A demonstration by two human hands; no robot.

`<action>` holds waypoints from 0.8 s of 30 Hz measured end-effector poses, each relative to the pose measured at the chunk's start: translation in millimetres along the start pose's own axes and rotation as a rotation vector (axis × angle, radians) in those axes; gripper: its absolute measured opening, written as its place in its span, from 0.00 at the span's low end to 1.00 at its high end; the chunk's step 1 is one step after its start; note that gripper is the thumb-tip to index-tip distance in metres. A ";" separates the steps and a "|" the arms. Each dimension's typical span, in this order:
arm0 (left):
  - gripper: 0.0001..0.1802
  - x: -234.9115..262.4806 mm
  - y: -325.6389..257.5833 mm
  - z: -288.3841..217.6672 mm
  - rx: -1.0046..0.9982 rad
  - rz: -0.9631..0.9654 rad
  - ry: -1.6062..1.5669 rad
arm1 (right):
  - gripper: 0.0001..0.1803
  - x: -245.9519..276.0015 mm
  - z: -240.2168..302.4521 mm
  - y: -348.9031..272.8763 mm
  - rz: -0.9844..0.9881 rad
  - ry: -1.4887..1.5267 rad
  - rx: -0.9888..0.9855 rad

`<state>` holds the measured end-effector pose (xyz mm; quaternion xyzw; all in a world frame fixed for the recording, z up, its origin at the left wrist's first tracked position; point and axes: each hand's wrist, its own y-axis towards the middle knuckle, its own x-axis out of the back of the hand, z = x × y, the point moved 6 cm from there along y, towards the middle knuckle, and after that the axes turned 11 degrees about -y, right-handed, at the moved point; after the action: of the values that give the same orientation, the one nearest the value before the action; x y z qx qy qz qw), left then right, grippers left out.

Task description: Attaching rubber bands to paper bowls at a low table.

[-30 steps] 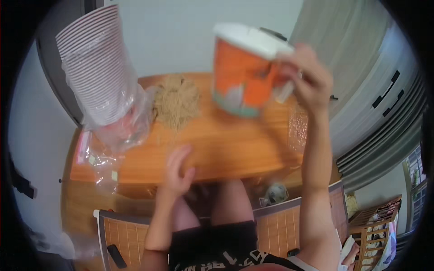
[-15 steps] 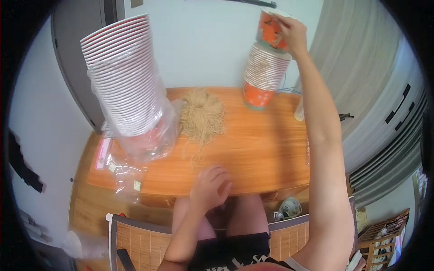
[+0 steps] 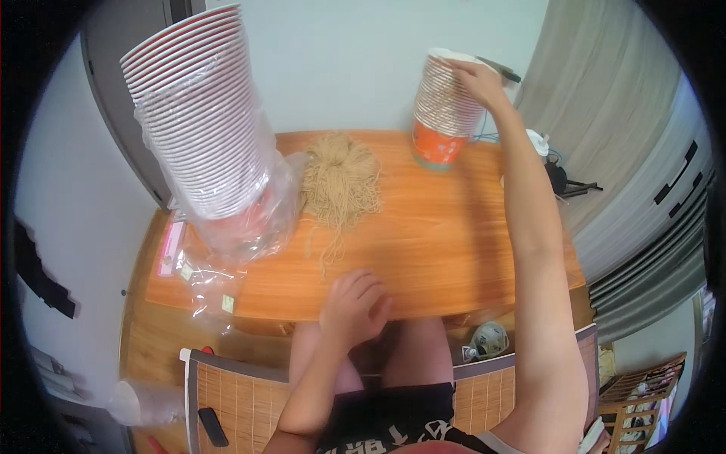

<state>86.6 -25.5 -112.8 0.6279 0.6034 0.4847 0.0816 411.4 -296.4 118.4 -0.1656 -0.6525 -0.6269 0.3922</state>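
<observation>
At the far right of the table stands a nested stack of white-rimmed paper buckets point(image 3: 446, 98), the lowest showing its orange printed side. My right hand point(image 3: 480, 83) reaches over it, closed on the rim of the top bucket, which sits down inside the others. My left hand point(image 3: 354, 309) hovers or rests by the table's near edge, its fingers loosely bent, thumb apart, nothing in it. A taller, leaning stack of similar buckets point(image 3: 198, 121), partly wrapped in clear plastic, rises on the left. Between the stacks lies a bundle of tan string point(image 3: 340, 178).
The wooden table point(image 3: 431, 242) reaches up to my lap. A pink-and-white box point(image 3: 172, 248) and loose clear plastic bag point(image 3: 214, 291) lie at its left edge. A phone point(image 3: 213, 427) rests on the bamboo-mat seat. A dark object with rods point(image 3: 563, 181) stands beyond my right forearm.
The bucket in my right hand has come down into the right stack, and the hand lowered with it. My left hand has barely moved. The view has shifted slightly.
</observation>
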 end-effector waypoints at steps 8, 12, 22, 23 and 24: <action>0.08 30.0 -3.2 17.9 0.091 -0.123 -0.282 | 0.28 -33.0 67.6 -121.9 -0.436 0.064 0.182; 0.09 169.8 68.3 -30.1 -0.228 -0.520 0.121 | 0.25 -80.2 93.6 -228.7 -0.187 0.054 0.255; 0.22 338.3 263.1 -14.8 0.270 0.004 0.483 | 0.17 -106.3 89.5 -234.5 -0.023 0.278 0.110; 0.22 340.1 265.6 -10.6 0.377 0.025 0.346 | 0.17 -108.0 79.6 -234.3 -0.034 0.281 0.076; 0.22 341.6 271.2 -12.3 0.374 0.027 0.356 | 0.17 -109.1 71.4 -233.2 -0.040 0.288 0.074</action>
<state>194.2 184.4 254.4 0.5450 0.6791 0.4685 -0.1498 294.1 -235.7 -114.0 -0.0463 -0.6151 -0.6275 0.4752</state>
